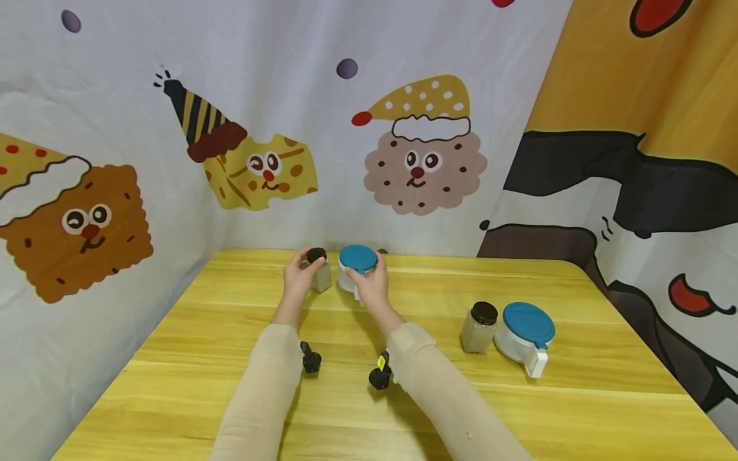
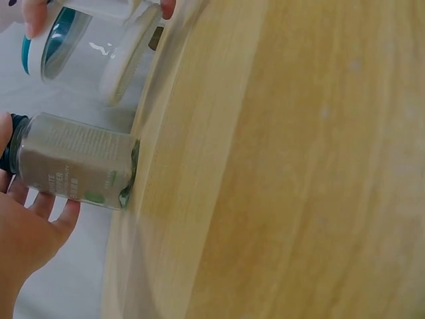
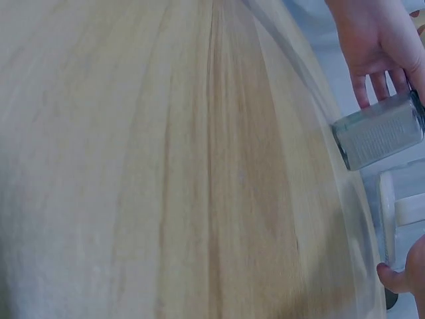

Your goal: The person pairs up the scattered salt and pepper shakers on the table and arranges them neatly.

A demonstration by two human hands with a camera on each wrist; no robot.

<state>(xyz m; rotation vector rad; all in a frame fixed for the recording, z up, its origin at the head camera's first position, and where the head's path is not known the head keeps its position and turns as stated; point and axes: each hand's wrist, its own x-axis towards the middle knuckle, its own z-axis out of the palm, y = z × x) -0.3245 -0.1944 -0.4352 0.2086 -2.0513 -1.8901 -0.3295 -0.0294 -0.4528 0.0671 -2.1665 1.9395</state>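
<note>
Near the table's far edge, my left hand [image 1: 297, 274] grips a square glass spice jar [image 1: 322, 279] by its black lid. The left wrist view shows the jar [image 2: 80, 159] upright, with pale powder and a printed label partly reading "pepper". Just right of it, my right hand [image 1: 371, 285] holds a round canister [image 1: 359, 257] with a blue lid, thumb at the front and fingers around the right side. This canister [image 2: 86, 46] has clear walls and a white handle. A small gap separates jar and canister. Whether their bases touch the table cannot be told.
On the table's right side, a second black-lidded spice jar [image 1: 478, 331] stands next to a second blue-lidded canister [image 1: 527, 325], its white handle facing forward. Black wrist devices [image 1: 311, 360] hang under both sleeves. A printed curtain [image 1: 346, 192] rises behind the wooden table [image 1: 346, 416].
</note>
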